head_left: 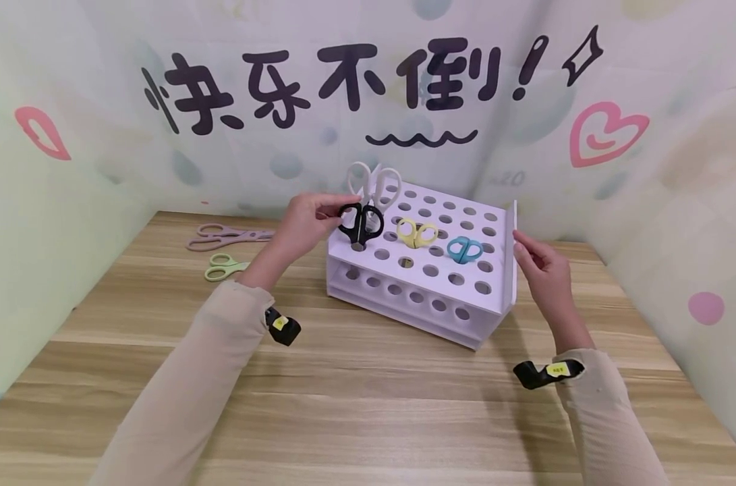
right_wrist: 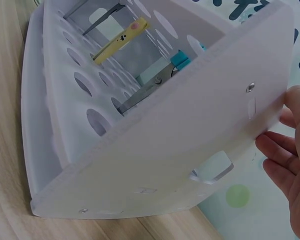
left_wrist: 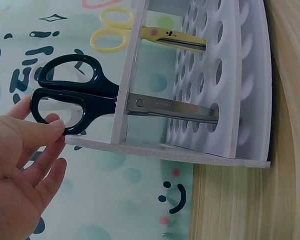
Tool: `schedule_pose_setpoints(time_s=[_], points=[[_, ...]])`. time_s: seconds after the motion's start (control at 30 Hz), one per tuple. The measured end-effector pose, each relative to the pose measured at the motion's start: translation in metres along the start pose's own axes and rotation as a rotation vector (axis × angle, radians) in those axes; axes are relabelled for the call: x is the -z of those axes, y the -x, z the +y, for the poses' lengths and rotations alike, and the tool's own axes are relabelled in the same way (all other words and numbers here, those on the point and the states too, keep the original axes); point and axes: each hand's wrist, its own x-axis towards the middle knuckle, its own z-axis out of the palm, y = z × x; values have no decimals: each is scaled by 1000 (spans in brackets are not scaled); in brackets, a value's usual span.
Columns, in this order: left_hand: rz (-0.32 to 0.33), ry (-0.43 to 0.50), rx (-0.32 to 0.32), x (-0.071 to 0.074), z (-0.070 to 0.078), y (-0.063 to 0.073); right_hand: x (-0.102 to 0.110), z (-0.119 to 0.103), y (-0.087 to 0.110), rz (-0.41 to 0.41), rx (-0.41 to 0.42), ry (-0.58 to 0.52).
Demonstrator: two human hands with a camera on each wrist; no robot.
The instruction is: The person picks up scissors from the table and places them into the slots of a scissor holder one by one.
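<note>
My left hand [head_left: 309, 223] pinches a loop of the black scissors [head_left: 359, 226] between thumb and fingers. Their blades [left_wrist: 174, 107] point down through the front left of a white rack [head_left: 398, 310] with rows of round holes. Against the rack's right side panel [right_wrist: 189, 150] rest the fingertips of my right hand [head_left: 544, 266], touching it from outside near its edge. White scissors [head_left: 392, 181] stand just behind the black pair. Yellow scissors [head_left: 416, 233] and teal scissors [head_left: 463, 250] also stand in holes, handles up.
Left of the rack, pink scissors [head_left: 222, 235] and green scissors [head_left: 222, 267] lie on the wooden table [head_left: 355, 418], partly behind my left arm. A printed cloth backdrop [head_left: 319, 155] rises along the back and both sides.
</note>
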Motion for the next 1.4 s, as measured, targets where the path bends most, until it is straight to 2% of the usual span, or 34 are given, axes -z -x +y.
schedule_pose_setpoints(time_s=[0.17,0.33,0.57,0.67,0.8,0.97,1.1,1.3,1.4], points=[[15,55,2,2,-2,0,-2,2,-1,6,4,-9],[73,113,20,9,-5,1,-1,3,0,7,-2,3],[129,100,20,31,-11,8,0,2,1,-6,-16,8],[164,79,60,44,-18,14,1,2,1,-8,-16,11],[199,7,164,63,-32,23,1,1,1,-11,-16,14],[217,-115,250,90,-53,39,1,2,1,-8,-23,19],[233,-166,336,108,-69,52,1,3,1,-13,-38,30],[212,-194,531,125,-95,70,1,-17,6,-22,-43,13],[210,-180,595,128,-109,78,1,-28,9,-21,-36,7]])
